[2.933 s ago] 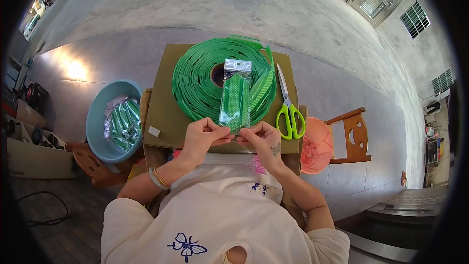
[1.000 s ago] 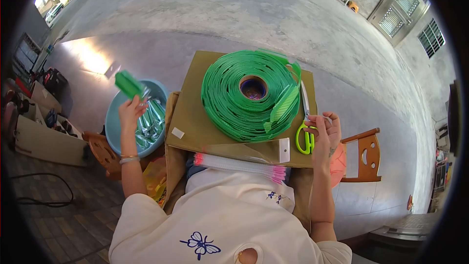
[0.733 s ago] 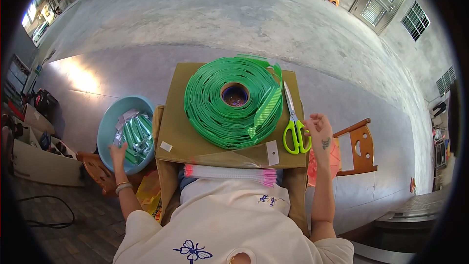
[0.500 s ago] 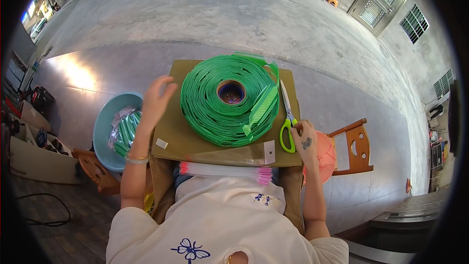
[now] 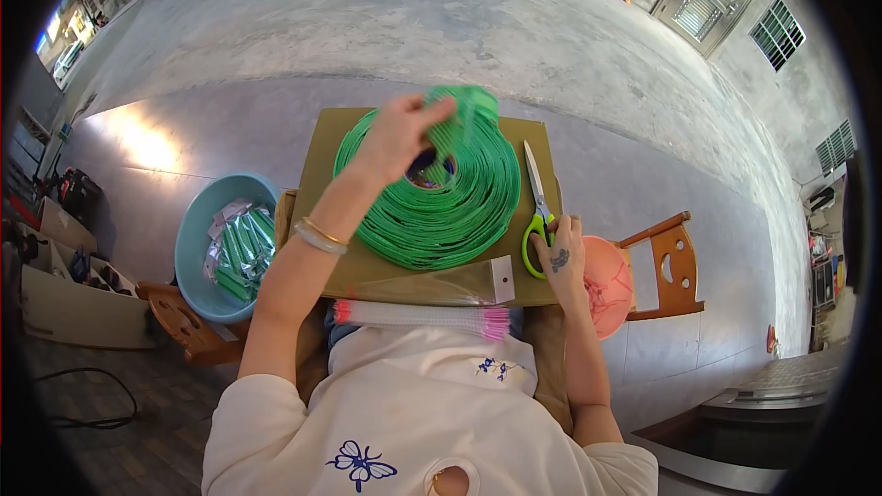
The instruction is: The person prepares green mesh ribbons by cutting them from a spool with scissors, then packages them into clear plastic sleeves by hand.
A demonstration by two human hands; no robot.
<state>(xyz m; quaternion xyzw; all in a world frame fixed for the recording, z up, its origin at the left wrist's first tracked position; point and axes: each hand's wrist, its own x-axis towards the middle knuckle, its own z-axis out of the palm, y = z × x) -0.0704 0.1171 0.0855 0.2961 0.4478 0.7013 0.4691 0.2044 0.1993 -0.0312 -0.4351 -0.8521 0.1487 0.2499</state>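
Note:
A large roll of green plastic strip (image 5: pixel 459 230) lies flat on the brown board (image 5: pixel 317 152). My left hand (image 5: pixel 404 133) is over the roll's far side, its fingers closed on the loose end of the strip, which is blurred by motion. The scissors (image 5: pixel 535 197), with lime-green handles, rest right of the roll, blades pointing away. My right hand (image 5: pixel 561 257) is at their handle with fingers curled around its right side. A clear plastic bag (image 5: pixel 432 280) with a white tab lies along the near edge. Closer to me is a bundle of thin white sticks with pink ends (image 5: pixel 418 319).
A blue basin (image 5: pixel 193 266) with packed green pieces stands at left by a wooden chair (image 5: pixel 184 317). On the right, a pink bowl (image 5: pixel 602 262) sits on another wooden chair (image 5: pixel 675 266). Concrete floor (image 5: pixel 367 37) stretches ahead.
My left hand has moved right from the board's left side and taken the strip's loose end, lifting it toward the far side. My right hand has closed in on the scissors' handle.

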